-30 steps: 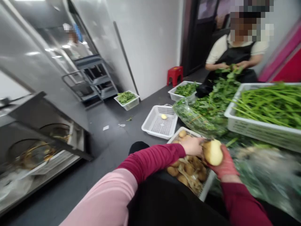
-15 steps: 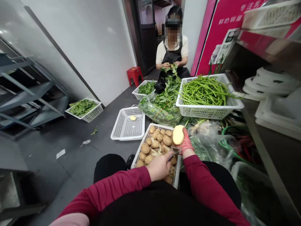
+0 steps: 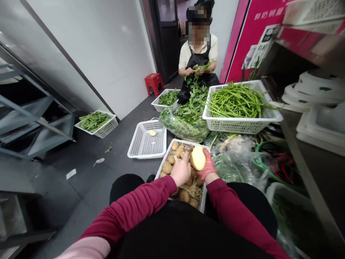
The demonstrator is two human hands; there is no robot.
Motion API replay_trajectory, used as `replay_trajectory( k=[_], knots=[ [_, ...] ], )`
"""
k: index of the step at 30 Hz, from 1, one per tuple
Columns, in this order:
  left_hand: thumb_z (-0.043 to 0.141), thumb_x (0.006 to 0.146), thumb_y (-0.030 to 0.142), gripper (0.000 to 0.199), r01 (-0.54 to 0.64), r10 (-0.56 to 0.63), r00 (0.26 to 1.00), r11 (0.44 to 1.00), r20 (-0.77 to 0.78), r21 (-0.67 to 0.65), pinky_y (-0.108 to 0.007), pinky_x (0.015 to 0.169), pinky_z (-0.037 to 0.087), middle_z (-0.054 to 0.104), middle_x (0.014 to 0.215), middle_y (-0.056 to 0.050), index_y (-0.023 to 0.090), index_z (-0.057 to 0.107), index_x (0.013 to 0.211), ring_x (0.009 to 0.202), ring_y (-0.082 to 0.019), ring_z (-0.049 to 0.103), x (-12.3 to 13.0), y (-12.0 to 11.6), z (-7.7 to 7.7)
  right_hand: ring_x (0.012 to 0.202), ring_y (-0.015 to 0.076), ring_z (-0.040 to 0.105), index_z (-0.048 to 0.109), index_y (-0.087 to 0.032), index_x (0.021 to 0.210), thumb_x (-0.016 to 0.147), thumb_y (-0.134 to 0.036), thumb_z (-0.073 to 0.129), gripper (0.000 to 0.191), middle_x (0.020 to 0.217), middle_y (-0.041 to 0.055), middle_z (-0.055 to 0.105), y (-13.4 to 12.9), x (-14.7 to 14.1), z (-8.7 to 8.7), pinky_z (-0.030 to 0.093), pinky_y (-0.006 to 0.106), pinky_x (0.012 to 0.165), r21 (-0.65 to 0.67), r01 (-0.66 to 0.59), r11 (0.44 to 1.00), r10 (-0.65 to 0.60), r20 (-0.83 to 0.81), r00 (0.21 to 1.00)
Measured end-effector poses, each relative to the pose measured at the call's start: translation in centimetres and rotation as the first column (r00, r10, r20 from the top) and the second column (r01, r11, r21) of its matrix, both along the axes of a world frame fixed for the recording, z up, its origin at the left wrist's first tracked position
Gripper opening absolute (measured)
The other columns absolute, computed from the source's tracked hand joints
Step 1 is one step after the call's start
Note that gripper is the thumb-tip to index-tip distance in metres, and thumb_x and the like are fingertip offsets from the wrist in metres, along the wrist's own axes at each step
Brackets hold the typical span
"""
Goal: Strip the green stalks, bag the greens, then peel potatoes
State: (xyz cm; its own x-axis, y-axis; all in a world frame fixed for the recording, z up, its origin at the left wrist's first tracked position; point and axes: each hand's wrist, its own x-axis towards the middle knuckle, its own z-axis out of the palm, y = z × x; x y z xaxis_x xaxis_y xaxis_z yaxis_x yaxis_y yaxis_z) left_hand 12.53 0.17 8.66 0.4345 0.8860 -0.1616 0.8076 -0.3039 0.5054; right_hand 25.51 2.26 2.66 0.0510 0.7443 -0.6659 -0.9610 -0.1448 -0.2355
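My left hand (image 3: 181, 172) is bare and closed, reaching over the potato basket (image 3: 204, 205) with its index finger stretched forward. It holds a peeler, mostly hidden by the fingers now. In a reddish glove, my right hand (image 3: 208, 166) grips a large peeled potato (image 3: 198, 158), pale yellow and tilted above the basket's right side. My left fingers are just left of this potato; whether the peeler touches it I cannot tell. Unpeeled brown potatoes (image 3: 167, 167) fill the basket, with loose peelings (image 3: 192, 189) lying among them near me.
Beyond stands a white basket (image 3: 132, 149) with one peeled potato (image 3: 152, 133). A bag of leafy greens (image 3: 183, 124) and a basket of green stems (image 3: 242, 126) lie ahead. A co-worker (image 3: 198, 54) sits opposite, handling greens. Metal shelving (image 3: 309, 187) borders the right.
My left hand has moved forward and slightly left, from below the potato to beside it. The peeled potato has come a little left and lower in my right hand.
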Motion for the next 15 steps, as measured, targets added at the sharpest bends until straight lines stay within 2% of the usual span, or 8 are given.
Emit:
replay_trajectory(
  k=[4,6,8,10,13,15],
  knots=[
    [0.042,0.085,0.016,0.054,0.183,-0.174,0.981,0.978,0.087,-0.103,-0.034,0.087,0.05,0.069,0.101,-0.01,0.019,0.042,0.139,0.091,-0.022,0.065,-0.8,-3.3,-0.9,0.056,0.0181,0.065,0.063,-0.021,0.096,0.084,-0.052,0.049,0.035,0.064,0.0001,0.068,1.1,1.6,-1.5,0.058,0.034,0.06,-0.017,0.182,0.983,-0.18,0.072,0.981],
    [0.045,0.084,0.017,0.051,0.212,-0.198,0.973,0.97,0.12,-0.12,-0.034,0.089,0.05,0.069,0.103,-0.009,0.021,0.047,0.135,0.094,-0.022,0.065,-0.9,-3.5,-0.9,0.057,0.0182,0.065,0.063,-0.022,0.095,0.083,-0.054,0.048,0.037,0.066,0.0003,0.069,1.5,2.6,-1.8,0.057,0.035,0.059,0.001,0.215,0.977,-0.214,0.101,0.972],
    [0.044,0.085,0.017,0.05,0.144,-0.135,0.983,0.987,0.128,-0.068,-0.035,0.09,0.049,0.068,0.105,-0.01,0.019,0.047,0.135,0.095,-0.022,0.064,-0.7,-2.2,-0.3,0.059,0.0181,0.065,0.064,-0.02,0.095,0.083,-0.049,0.049,0.034,0.07,0.0016,0.07,1.3,2.9,-1.5,0.058,0.035,0.061,0.03,0.195,0.98,-0.197,0.104,0.975],
    [0.042,0.086,0.017,0.05,0.092,-0.093,0.99,0.996,0.109,0.01,-0.035,0.091,0.048,0.067,0.106,-0.011,0.017,0.045,0.136,0.096,-0.022,0.064,-0.2,0.2,0.8,0.062,0.0186,0.067,0.065,-0.019,0.095,0.084,-0.043,0.05,0.03,0.075,0.003,0.072,0.9,2.7,-0.8,0.058,0.036,0.064,0.073,0.156,0.985,-0.162,0.087,0.983],
    [0.045,0.086,0.019,0.049,0.094,-0.096,0.995,0.993,0.025,0.064,-0.034,0.092,0.047,0.066,0.106,-0.011,0.017,0.046,0.135,0.097,-0.022,0.063,1.0,3.4,2.3,0.066,0.0208,0.068,0.066,-0.018,0.093,0.085,-0.048,0.05,0.034,0.077,0.0051,0.072,0.4,1.8,0.0,0.057,0.038,0.068,0.082,0.084,0.993,-0.088,0.051,0.995],
    [0.044,0.087,0.02,0.048,0.115,-0.114,0.993,0.991,-0.023,0.065,-0.033,0.092,0.047,0.066,0.104,-0.012,0.017,0.046,0.135,0.096,-0.023,0.063,1.7,3.8,2.5,0.065,0.0203,0.067,0.065,-0.017,0.092,0.085,-0.052,0.052,0.037,0.075,0.0053,0.072,0.5,1.4,0.0,0.058,0.038,0.068,0.066,0.073,0.995,-0.076,0.05,0.996]
  ],
)
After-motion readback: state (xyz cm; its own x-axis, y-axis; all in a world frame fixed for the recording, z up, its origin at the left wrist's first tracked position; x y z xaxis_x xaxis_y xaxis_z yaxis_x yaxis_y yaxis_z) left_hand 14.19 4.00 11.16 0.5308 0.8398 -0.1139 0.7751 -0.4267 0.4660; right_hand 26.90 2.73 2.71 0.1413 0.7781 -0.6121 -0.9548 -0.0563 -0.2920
